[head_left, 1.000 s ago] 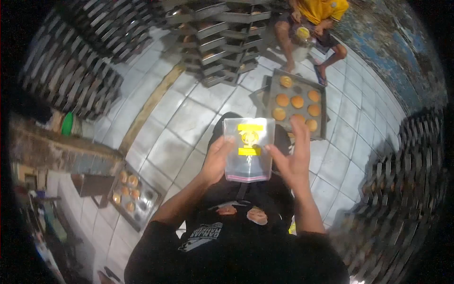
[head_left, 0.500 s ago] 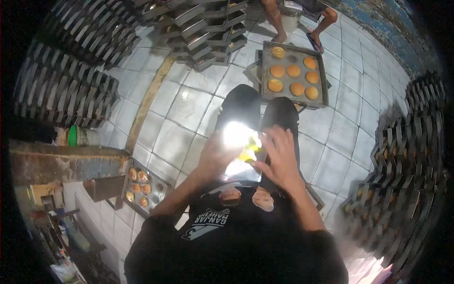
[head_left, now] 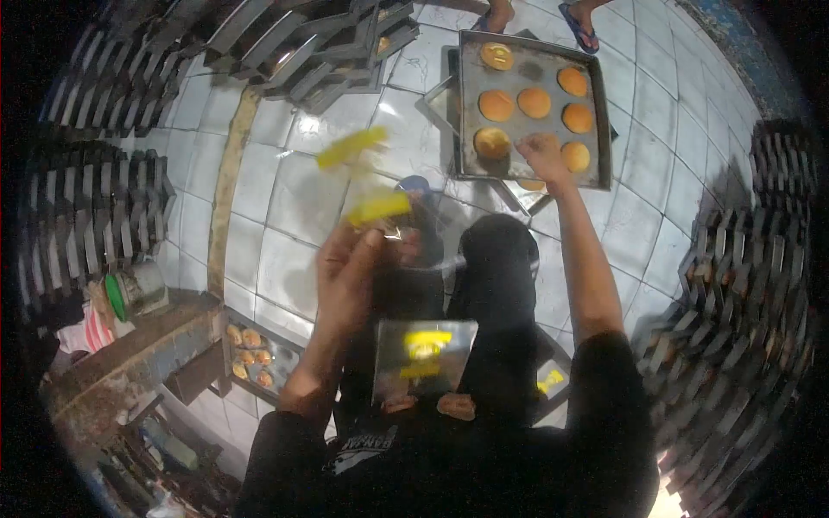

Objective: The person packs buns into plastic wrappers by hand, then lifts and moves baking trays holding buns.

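Observation:
My left hand is raised over my lap, its fingers closed on a clear plastic bag with yellow print; the bag is blurred. My right hand reaches over the near part of a metal baking tray, fingers curled in. Whatever lies within those fingers is hidden. Just below that hand, one bun is partly visible. Several round golden buns sit in the tray. On my lap lies another clear bag with yellow print, or a stack of them.
A second tray at left on the floor holds wrapped buns. Stacked metal trays stand at far left, behind and at right. Another person's feet are beyond the bun tray.
My hands were together at a bright, shiny bag over my lap. Now the left has moved left and up with a bag, while the right has stretched forward to the bun tray.

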{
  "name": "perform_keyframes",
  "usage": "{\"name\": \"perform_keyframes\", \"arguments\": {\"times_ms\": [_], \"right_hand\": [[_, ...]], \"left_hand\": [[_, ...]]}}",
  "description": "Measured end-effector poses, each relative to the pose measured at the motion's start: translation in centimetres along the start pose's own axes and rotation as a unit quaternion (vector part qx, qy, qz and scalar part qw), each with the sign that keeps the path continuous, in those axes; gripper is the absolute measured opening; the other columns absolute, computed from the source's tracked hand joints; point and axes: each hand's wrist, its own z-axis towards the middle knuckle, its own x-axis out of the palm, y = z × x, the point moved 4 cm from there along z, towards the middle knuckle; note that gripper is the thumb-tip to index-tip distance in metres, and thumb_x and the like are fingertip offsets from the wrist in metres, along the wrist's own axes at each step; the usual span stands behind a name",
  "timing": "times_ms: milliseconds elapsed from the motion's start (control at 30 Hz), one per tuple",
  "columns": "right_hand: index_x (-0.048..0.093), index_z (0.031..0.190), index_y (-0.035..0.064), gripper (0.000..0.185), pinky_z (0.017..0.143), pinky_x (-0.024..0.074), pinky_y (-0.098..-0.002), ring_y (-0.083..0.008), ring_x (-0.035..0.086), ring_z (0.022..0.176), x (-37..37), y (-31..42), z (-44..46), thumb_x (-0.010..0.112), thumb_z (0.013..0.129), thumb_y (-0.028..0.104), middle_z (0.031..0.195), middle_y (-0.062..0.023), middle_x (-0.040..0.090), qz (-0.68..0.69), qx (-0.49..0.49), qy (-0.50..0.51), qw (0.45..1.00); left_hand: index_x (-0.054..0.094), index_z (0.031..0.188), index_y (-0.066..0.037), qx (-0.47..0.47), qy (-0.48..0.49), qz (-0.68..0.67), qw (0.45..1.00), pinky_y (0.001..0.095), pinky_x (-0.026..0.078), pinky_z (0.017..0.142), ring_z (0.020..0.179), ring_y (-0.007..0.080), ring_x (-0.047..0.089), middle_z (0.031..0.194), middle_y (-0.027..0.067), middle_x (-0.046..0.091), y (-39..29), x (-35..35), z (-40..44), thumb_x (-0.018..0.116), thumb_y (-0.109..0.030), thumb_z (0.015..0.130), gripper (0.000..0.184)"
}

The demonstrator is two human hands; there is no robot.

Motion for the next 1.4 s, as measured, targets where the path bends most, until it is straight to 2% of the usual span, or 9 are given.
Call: {"name": "perform_keyframes", "arguments": {"times_ms": [133, 200, 433, 600, 767, 900, 1033, 1233, 1400], "right_hand": [[0.068, 0.107, -0.0030, 0.037, 0.085, 0.0531, -0.0343, -0.0202, 0.068, 0.092, 4.5, -4.4, 8.4, 0.069, 0.093, 0.031, 0.098, -0.0122, 0.073, 0.064, -0.013, 0.048, 0.997], [0.072, 0.112, 0.0086, 0.043, 0.089, 0.0535, -0.0421, -0.0333, 0.068, 0.104, 7.5, -8.3, 12.5, 0.068, 0.089, 0.045, 0.108, -0.0159, 0.072, -0.076, -0.090, -0.058, 0.991], [0.067, 0.123, 0.0166, 0.051, 0.096, 0.0515, -0.0459, -0.0353, 0.066, 0.111, 9.2, 1.6, 5.9, 0.075, 0.081, 0.045, 0.118, -0.0170, 0.069, -0.387, -0.085, 0.027, 0.918], [0.061, 0.130, 0.0049, 0.054, 0.089, 0.0550, -0.0397, -0.0297, 0.068, 0.106, 6.3, 0.5, 2.0, 0.078, 0.085, 0.030, 0.114, -0.0179, 0.070, 0.094, 0.037, 0.090, 0.991], [0.055, 0.131, 0.0022, 0.048, 0.086, 0.0559, -0.0360, -0.0241, 0.067, 0.102, -1.1, 11.1, -10.4, 0.074, 0.091, 0.018, 0.111, -0.0095, 0.068, 0.567, -0.016, 0.055, 0.822], [0.059, 0.123, 0.0033, 0.042, 0.088, 0.0544, -0.0379, -0.0237, 0.066, 0.104, -3.8, 21.9, -24.8, 0.075, 0.086, 0.013, 0.113, -0.0088, 0.066, 0.261, -0.169, -0.059, 0.949], [0.065, 0.106, 0.0045, 0.033, 0.086, 0.0547, -0.0369, -0.0310, 0.067, 0.100, -0.1, 25.2, -32.6, 0.075, 0.074, 0.001, 0.111, -0.0172, 0.065, -0.084, -0.498, -0.200, 0.839], [0.063, 0.104, 0.0057, 0.034, 0.094, 0.0527, -0.0511, -0.0293, 0.065, 0.105, -0.9, 24.2, -33.3, 0.076, 0.073, -0.001, 0.111, -0.0146, 0.064, -0.103, -0.584, -0.309, 0.743], [0.058, 0.116, 0.0023, 0.046, 0.109, 0.0385, -0.0588, -0.0330, 0.063, 0.112, 1.8, 29.0, -36.3, 0.075, 0.073, 0.002, 0.113, -0.0163, 0.064, -0.139, -0.528, -0.308, 0.779]], "left_hand": [[0.067, 0.116, 0.005, 0.063, 0.030, 0.179, 0.981, 0.0300, 0.051, 0.084, 0.093, 0.0158, 0.065, 0.104, 0.0114, 0.071, 2.0, -1.1, 2.1, 0.060, -0.015, 0.100, 0.027], [0.066, 0.118, 0.006, 0.064, 0.047, 0.192, 0.978, 0.0306, 0.051, 0.085, 0.093, 0.0165, 0.065, 0.104, 0.0118, 0.071, 2.9, -2.2, 1.8, 0.060, -0.015, 0.100, 0.028], [0.061, 0.115, 0.006, 0.010, -0.001, 0.142, 0.990, 0.0328, 0.056, 0.072, 0.077, 0.0207, 0.069, 0.090, 0.0142, 0.071, 1.4, 0.4, 2.7, 0.057, -0.020, 0.102, 0.029], [0.060, 0.117, 0.004, 0.025, -0.010, 0.074, 0.997, 0.0300, 0.054, 0.073, 0.078, 0.0196, 0.068, 0.092, 0.0144, 0.071, 0.5, 0.9, 2.7, 0.051, -0.024, 0.105, 0.032], [0.058, 0.123, 0.003, -0.045, 0.037, -0.044, 0.997, 0.0347, 0.055, 0.082, 0.098, 0.0236, 0.068, 0.110, 0.0176, 0.070, 1.4, 0.2, 3.7, 0.052, -0.027, 0.104, 0.035], [0.058, 0.118, 0.002, -0.066, 0.045, -0.134, 0.988, 0.0379, 0.056, 0.085, 0.104, 0.0282, 0.068, 0.113, 0.0181, 0.069, 1.8, 1.0, 4.5, 0.059, -0.023, 0.102, 0.030], [0.060, 0.112, -0.002, -0.105, 0.065, -0.150, 0.981, 0.0384, 0.057, 0.078, 0.086, 0.0234, 0.070, 0.106, 0.0148, 0.070, 2.2, 4.5, 3.1, 0.065, -0.022, 0.098, 0.024], [0.061, 0.112, -0.006, -0.150, 0.156, -0.176, 0.960, 0.0381, 0.058, 0.080, 0.099, 0.0213, 0.069, 0.114, 0.0099, 0.067, -1.3, 6.0, -3.3, 0.063, -0.028, 0.097, 0.028], [0.062, 0.118, -0.008, -0.144, 0.182, -0.200, 0.952, 0.0412, 0.052, 0.097, 0.110, 0.0238, 0.065, 0.118, 0.0101, 0.068, -0.9, 2.7, -5.5, 0.052, -0.037, 0.101, 0.036]]}}
